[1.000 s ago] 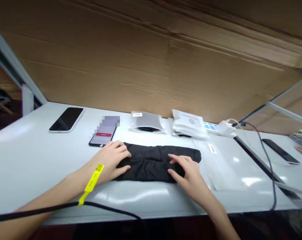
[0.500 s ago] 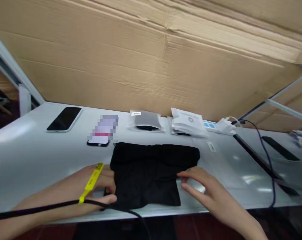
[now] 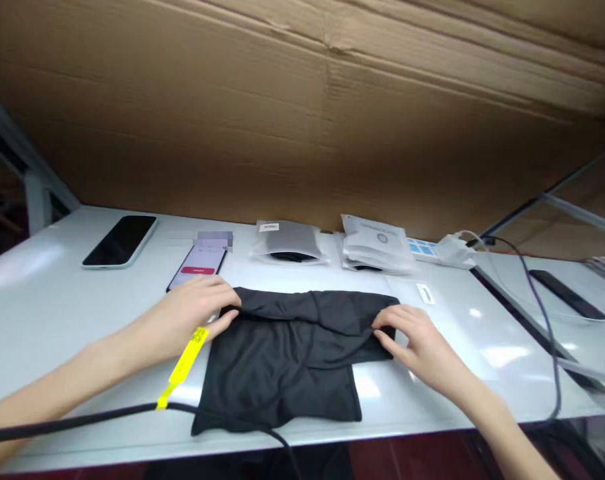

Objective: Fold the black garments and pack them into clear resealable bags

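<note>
head | black garment (image 3: 287,360): matte, creased, top edge folded | left hand (image 3: 195,313), right hand (image 3: 415,340): each grip pinching 1 corner

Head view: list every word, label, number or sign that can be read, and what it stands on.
No text can be read.
Lit phone: red bar on the screen, its wording too small; part above is blurred.
Yellow wrist tag on the left hand: dark print, unreadable.
Grey pouch: white label, too small.
White packets: round mark and lines, blurred.
Clear bag: small sticker, unreadable.
</note>
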Motion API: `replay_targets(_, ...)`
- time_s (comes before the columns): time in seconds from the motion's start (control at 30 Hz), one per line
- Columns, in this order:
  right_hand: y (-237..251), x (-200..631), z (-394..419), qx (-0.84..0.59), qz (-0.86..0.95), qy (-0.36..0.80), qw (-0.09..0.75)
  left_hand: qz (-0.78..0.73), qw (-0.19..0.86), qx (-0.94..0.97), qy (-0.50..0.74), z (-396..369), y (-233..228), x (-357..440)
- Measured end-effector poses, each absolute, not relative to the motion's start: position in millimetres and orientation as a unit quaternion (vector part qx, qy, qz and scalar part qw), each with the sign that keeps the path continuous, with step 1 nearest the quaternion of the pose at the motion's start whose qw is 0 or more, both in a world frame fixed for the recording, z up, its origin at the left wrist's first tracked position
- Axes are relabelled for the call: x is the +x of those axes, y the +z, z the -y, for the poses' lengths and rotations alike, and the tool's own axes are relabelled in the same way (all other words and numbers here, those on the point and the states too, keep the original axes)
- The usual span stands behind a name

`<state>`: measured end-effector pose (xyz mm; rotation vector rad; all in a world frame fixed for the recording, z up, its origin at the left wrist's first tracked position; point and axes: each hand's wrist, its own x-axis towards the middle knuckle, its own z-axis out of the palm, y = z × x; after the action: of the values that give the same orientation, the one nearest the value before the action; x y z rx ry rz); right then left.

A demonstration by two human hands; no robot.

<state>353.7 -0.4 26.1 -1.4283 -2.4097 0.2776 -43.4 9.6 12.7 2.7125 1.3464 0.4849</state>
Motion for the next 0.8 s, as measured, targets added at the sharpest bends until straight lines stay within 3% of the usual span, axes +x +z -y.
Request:
replay_targets(0.27, 40.1, 355.5, -47.5, -0.580, 0.756, 0.139, 0.269, -0.528, 0.107, 0.826, 0.164, -68.5, 43.4, -46.1)
replay_targets(0.53, 23.6, 358.9, -87.5, -0.589, 0.759, 0.166, 0.224, -0.517, 0.096, 0.847, 0.074, -100.8, 31.8, -46.5)
replay_targets(0.8, 25.6, 360.0, -80.1, -0.570, 0.765, 0.159, 0.255, -0.478, 0.106, 0.863, 0.122, -97.5, 36.7, -47.5)
